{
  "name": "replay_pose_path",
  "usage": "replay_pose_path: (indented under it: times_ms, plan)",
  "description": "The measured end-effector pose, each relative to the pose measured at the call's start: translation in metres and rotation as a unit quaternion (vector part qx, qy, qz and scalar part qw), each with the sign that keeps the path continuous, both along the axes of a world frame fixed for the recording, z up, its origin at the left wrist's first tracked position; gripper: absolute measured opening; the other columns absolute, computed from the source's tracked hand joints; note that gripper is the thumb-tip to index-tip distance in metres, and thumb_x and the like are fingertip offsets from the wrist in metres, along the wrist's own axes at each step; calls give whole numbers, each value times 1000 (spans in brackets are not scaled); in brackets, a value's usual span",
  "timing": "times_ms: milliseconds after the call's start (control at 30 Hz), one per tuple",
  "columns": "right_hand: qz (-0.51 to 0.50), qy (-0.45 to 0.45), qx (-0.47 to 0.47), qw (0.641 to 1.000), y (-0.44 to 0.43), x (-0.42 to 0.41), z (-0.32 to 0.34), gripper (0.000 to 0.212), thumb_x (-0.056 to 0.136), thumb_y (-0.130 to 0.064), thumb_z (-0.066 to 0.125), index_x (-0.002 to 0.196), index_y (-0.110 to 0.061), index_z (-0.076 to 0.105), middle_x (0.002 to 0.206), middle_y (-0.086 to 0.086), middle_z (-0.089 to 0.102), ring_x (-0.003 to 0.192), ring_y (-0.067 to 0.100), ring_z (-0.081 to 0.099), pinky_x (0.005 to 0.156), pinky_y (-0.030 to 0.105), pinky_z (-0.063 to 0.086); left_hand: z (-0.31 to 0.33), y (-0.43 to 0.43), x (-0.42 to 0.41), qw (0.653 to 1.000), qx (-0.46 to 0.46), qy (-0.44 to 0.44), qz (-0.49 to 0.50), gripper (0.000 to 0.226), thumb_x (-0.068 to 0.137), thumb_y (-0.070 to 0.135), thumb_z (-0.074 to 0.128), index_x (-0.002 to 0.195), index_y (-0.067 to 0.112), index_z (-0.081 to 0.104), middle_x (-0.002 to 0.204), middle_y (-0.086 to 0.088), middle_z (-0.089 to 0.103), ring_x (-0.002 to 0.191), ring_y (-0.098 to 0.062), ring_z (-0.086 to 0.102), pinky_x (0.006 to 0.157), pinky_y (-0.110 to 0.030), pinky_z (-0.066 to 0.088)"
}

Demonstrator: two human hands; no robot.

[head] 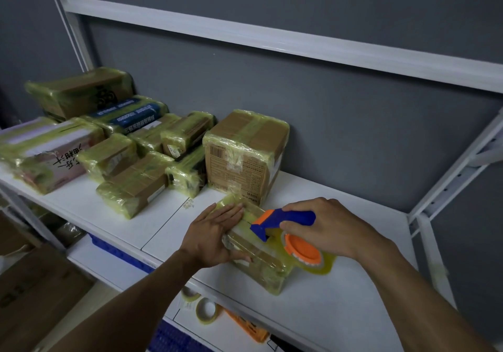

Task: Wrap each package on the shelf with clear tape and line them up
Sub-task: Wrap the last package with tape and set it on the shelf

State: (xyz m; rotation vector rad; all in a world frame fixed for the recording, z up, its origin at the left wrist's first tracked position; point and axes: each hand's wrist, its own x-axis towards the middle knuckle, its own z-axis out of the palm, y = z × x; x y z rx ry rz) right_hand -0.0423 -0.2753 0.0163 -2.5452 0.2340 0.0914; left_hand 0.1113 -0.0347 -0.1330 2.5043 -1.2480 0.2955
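- At the shelf (340, 311) front, just right of the board seam: the package (255, 266) lies flat with its long side running toward the wall. Glossy yellowish tape already covers it. Its far end is close to the tall box (245, 155); I cannot tell whether they touch.
- Handling, by judgement: a small carton, probably light, stiff at the edges and softer on the faces. The tape skin looks slick, so it may skate on the smooth white board when tape is pulled.
- Best hold, by judgement: a flat palm on top, or a pinch across the short sides near the corners.
- Left hand (215, 234): fingers straight and together, pressed flat on the package's top at its left side, thumb down by the near edge. It grasps nothing.
- Right hand (332, 229): fingers curled round the blue handle of the dispenser (285, 219). The blade end sits on the package top, and the orange hub and roll hang at its right side.
- Further left: wrapped packages (130, 177) in a loose cluster, some stacked, not a row. Lining up looks undone.
- Lower shelf, below the front edge: spare rolls (206, 311).
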Motion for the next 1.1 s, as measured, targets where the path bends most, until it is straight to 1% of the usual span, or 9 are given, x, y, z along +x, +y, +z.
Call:
replay_pose_path:
  times_ms: [167, 333, 467, 533, 600, 667, 767, 867, 1100]
  plan:
    - [-17, 33, -8, 999, -1, -5, -8, 34, 87, -63, 64, 117, -49, 68, 103, -16, 71, 90, 6, 66, 77, 30, 62, 8, -4, 14, 998, 64, 16, -26, 121, 63, 103, 41, 159, 30, 29, 163, 22, 16, 151, 4, 10, 127, -39, 9]
    - [-27, 27, 0, 999, 0, -2, -15, 30, 87, -63, 63, 113, -49, 69, 99, -15, 71, 86, 8, 67, 77, 33, 63, 10, -8, 12, 995, 92, -14, -38, 125, 66, 104, 33, 161, 25, 14, 166, 16, 5, 154, -2, 2, 125, -47, -12]
    - [-22, 21, 12, 999, -2, -2, -20, 25, 82, -69, 60, 102, -55, 67, 99, -18, 71, 89, 7, 66, 75, 33, 62, 2, -24, -16, 996, 46, 19, -70, 120, 65, 102, 42, 161, 32, 21, 166, 18, 11, 154, -3, 4, 126, -39, -1]
    - [-24, 13, 21, 999, -4, -4, -21, 36, 78, -73, 59, 108, -55, 67, 103, -20, 70, 92, 4, 65, 74, 27, 60, 1, -29, -24, 998, 16, 38, -53, 116, 64, 101, 48, 158, 35, 31, 163, 23, 16, 151, 1, 6, 124, -30, -1]
    - [-24, 5, 37, 999, -5, -6, -21, 29, 76, -71, 61, 104, -63, 66, 101, -22, 71, 91, 1, 65, 74, 26, 61, 4, -30, -24, 998, 8, 48, -43, 114, 62, 100, 50, 156, 37, 35, 161, 25, 19, 150, 3, 8, 122, -25, -2]
    - [-25, 5, 50, 998, -5, -8, -21, 19, 78, -66, 64, 98, -66, 65, 100, -23, 71, 91, 0, 66, 76, 26, 62, 5, -29, -22, 998, 12, 47, -45, 113, 61, 100, 50, 155, 39, 35, 161, 26, 21, 151, 3, 10, 123, -26, 1]
    - [-35, -5, 51, 998, -13, -19, -17, 34, 81, -65, 64, 112, -55, 68, 100, -26, 71, 92, -3, 65, 72, 18, 57, 4, -30, -20, 998, 16, 45, -41, 112, 60, 102, 47, 153, 41, 37, 160, 27, 24, 151, 5, 12, 123, -26, 4]
    - [-35, -13, 42, 998, -29, -40, -13, 32, 82, -65, 60, 112, -57, 69, 97, -28, 72, 90, -4, 66, 68, 14, 50, 4, -32, -18, 998, 7, 42, -37, 110, 60, 102, 48, 152, 41, 40, 159, 30, 25, 150, 5, 16, 122, -26, 6]
    - [-76, -18, 76, 994, -35, -60, -30, 49, 81, -64, 70, 127, -49, 66, 113, -28, 69, 100, -7, 64, 72, 11, 52, 10, -41, -9, 996, 29, 55, -69, 112, 63, 100, 49, 155, 38, 35, 160, 29, 17, 151, 5, 11, 126, -37, 9]
